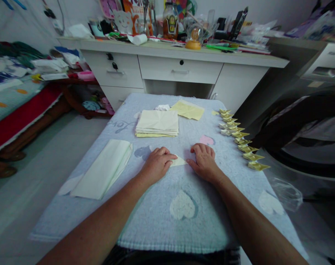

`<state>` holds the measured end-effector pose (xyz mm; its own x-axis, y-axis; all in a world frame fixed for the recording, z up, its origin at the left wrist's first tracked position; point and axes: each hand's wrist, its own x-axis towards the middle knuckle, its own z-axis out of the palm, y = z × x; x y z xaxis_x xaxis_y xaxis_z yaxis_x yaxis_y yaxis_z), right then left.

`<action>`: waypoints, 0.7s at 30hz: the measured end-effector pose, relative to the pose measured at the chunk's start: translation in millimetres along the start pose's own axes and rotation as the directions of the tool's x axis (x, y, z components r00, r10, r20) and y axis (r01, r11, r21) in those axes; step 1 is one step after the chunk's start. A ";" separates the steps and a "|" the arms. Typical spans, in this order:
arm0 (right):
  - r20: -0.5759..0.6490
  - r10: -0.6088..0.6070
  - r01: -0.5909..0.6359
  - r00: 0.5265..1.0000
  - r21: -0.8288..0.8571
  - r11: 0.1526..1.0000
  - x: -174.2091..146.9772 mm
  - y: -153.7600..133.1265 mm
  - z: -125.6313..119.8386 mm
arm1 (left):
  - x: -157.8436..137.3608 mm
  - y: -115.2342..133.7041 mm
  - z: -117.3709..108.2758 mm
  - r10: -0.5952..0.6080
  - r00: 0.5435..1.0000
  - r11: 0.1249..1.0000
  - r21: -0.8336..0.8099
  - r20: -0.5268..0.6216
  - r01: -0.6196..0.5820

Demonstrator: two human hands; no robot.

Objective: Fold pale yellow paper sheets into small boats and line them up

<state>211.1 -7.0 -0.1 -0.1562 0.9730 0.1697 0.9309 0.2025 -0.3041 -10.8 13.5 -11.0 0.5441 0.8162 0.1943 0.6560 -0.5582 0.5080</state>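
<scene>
A small folded piece of pale paper lies on the cloth-covered table, narrowing to a point at its right end. My left hand is closed on its left part, thumb on top, and hides some of it. At the pointed tip rests the thumb of my right hand; the fingers are bent and apart from the thumb. Beyond both hands sits a stack of cream and yellow paper sheets. Small folded paper boats, yellow and white, stand in a row along the right side.
A larger folded pale sheet lies at the left. Yellow sheets and a crumpled white paper are behind the stack. A white drawer desk stands beyond the table, a front-loading washing machine at right.
</scene>
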 end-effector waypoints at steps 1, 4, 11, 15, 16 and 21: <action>-0.023 -0.004 0.004 1.000 0.026 1.000 0.7 -1.3 -1.4 | 0.1 -0.1 -0.3 0.002 1.000 1.000 0.003 0.001 -0.002; -0.070 -0.106 0.117 0.992 0.179 0.977 1.5 -12.3 -4.5 | 0.2 1.3 -1.4 0.011 1.000 1.000 0.015 0.007 -0.012; 0.081 -0.327 0.294 0.942 0.278 0.915 -1.1 -41.7 5.4 | 0.9 4.8 -5.5 -0.048 0.996 0.997 -0.066 -0.073 0.043; 0.094 -0.288 0.262 0.953 0.221 0.940 -0.3 -41.4 8.7 | 1.8 0.4 -13.9 -0.124 0.989 0.990 -0.078 -0.078 0.118; 0.095 -0.284 0.258 0.954 0.221 0.941 -0.1 -40.9 8.6 | 1.7 -0.6 -16.2 -0.138 0.988 0.988 -0.077 -0.064 0.133; 0.086 -0.270 0.242 0.959 0.250 0.938 -0.1 -41.0 7.3 | -0.9 0.2 -22.7 -0.199 0.980 0.977 -0.072 0.000 0.199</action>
<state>170.5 -14.7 5.5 -0.4300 0.8878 0.1639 0.7526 0.4528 -0.4781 -23.0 16.1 7.9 0.4025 0.9111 0.0892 0.7116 -0.3727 0.5955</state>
